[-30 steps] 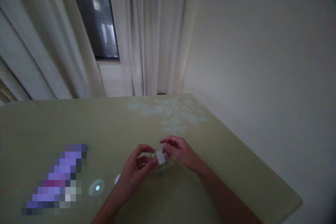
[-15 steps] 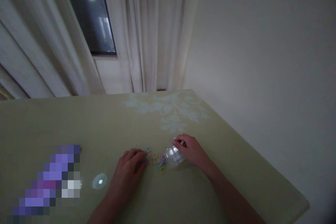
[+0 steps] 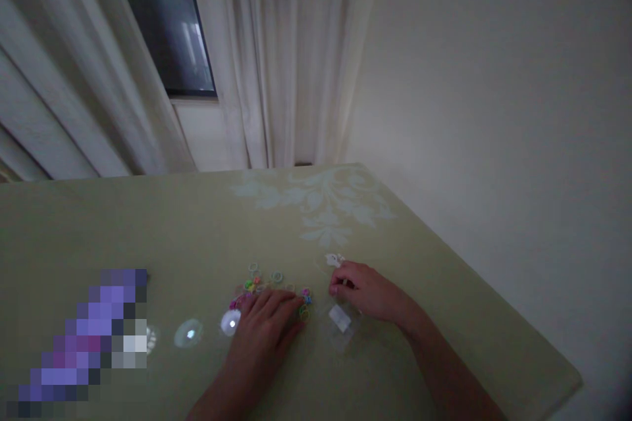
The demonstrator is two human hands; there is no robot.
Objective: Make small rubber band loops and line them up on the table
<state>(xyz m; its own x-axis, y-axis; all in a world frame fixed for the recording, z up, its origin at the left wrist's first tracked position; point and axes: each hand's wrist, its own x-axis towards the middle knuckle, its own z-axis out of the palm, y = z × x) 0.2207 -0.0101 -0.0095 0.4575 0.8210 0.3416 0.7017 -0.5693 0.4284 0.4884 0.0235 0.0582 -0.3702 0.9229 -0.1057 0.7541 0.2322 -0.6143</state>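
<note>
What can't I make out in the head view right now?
In the head view:
Small rings: full count hidden by the left hand.
Right hand: anything pinched is hidden by the hand itself.
White patch: any print too small and blurred.
Purple object: details masked by pixelation.

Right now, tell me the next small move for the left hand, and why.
Probably ease the left hand back toward the person: it seems to cover part of the scatter of small rings, which show on both sides of it, while the clear container sits apart from them, by the right hand.
</note>
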